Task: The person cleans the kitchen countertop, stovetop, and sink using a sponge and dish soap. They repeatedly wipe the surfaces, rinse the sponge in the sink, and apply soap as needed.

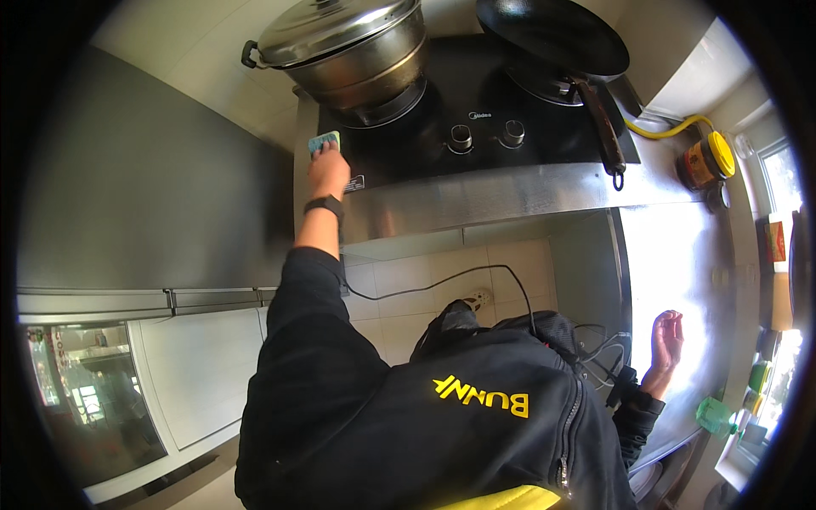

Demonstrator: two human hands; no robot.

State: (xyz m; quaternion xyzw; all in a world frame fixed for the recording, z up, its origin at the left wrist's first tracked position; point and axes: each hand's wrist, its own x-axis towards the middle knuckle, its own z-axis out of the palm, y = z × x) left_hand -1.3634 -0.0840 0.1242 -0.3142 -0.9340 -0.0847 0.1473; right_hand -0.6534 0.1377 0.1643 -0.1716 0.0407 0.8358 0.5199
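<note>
My left hand (329,169) presses a blue-green sponge (324,141) with its fingertips at the left edge of the black glass gas hob (408,153). Just above that hand, a large lidded steel pot (363,73) sits on the left burner. Off to the right, my right hand (667,341) is over the bright stainless steel counter (669,261). It holds nothing that I can see, its fingers loosely curled; whether it touches the counter is unclear. A dark wok (554,38) leans over the right burner, its long handle (602,127) reaching past the hob's front edge.
Two control knobs (461,139) stand near the hob's front. A yellow hose (669,132) runs behind a yellow-lidded jar (706,159). A green plastic bottle (715,415) lies by the window. Beside my left arm rises a grey panel (159,191). A black cable (440,290) hangs before me.
</note>
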